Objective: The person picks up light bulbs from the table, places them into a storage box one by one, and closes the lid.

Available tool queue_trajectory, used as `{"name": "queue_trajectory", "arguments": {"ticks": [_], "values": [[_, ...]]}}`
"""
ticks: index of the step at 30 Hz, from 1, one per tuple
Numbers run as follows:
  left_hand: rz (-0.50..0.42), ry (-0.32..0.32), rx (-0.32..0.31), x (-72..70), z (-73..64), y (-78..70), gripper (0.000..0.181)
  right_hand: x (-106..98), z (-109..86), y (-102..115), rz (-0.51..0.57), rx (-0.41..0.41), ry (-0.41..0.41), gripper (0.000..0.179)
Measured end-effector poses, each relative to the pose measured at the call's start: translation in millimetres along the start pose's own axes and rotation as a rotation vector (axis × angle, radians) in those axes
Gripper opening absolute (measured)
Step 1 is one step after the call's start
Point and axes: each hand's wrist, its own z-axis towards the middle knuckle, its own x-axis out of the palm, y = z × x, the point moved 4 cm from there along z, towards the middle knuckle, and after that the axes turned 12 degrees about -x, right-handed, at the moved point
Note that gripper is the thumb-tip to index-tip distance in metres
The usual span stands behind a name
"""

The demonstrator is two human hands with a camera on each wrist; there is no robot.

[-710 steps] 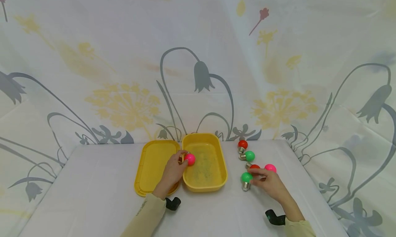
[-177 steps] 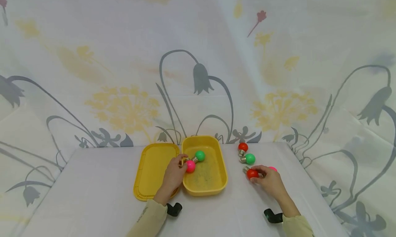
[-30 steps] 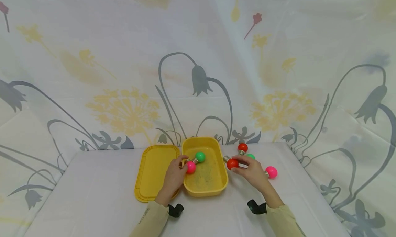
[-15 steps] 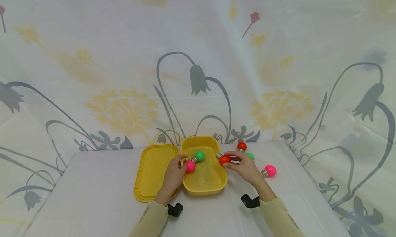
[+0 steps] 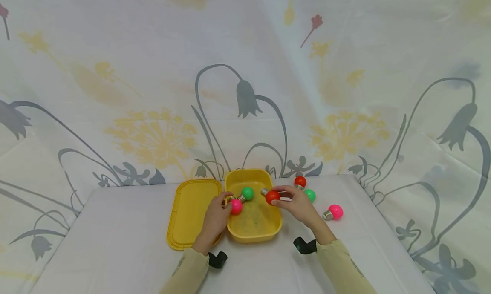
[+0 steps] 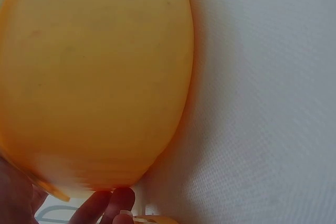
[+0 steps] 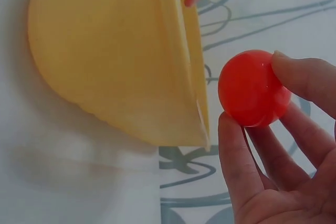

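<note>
A yellow plastic container point(image 5: 255, 237) stands mid-table; inside lie a green light bulb point(image 5: 247, 193) and a pink light bulb point(image 5: 236, 206). My left hand point(image 5: 216, 215) grips the container's left rim, its fingertips right beside the pink bulb. In the left wrist view, fingers point(image 6: 122, 203) press against the outer wall. With thumb and fingertips, my right hand point(image 5: 299, 203) pinches a red light bulb point(image 5: 272, 197) over the container's right side, metal base pointing left. The right wrist view shows the red bulb point(image 7: 254, 88) held by its round globe, above the rim.
A yellow lid point(image 5: 193, 211) lies flat against the container's left side. On the white cloth to the right are another red bulb point(image 5: 300, 182), a green bulb point(image 5: 310, 195) and a pink bulb point(image 5: 336, 211). A patterned cloth wall point(image 5: 245, 132) rises behind the table.
Since the earliest frame, a green bulb has gone from the right side into the container. The right hand has carried a red bulb left, over the container. The left hand stays at the rim.
</note>
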Motion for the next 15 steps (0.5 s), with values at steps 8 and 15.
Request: {"name": "queue_trajectory", "arguments": {"ticks": [8, 15], "values": [[-0.002, -0.009, 0.001, 0.0, 0.1, -1.2, 0.028, 6.3, 10.4, 3.8, -0.010, -0.049, 0.029, 0.042], [-0.007, -0.004, -0.008, -0.6, -0.9, -2.1, 0.029, 13.4, 18.7, 9.7, -0.040, -0.021, 0.023, 0.040]]}}
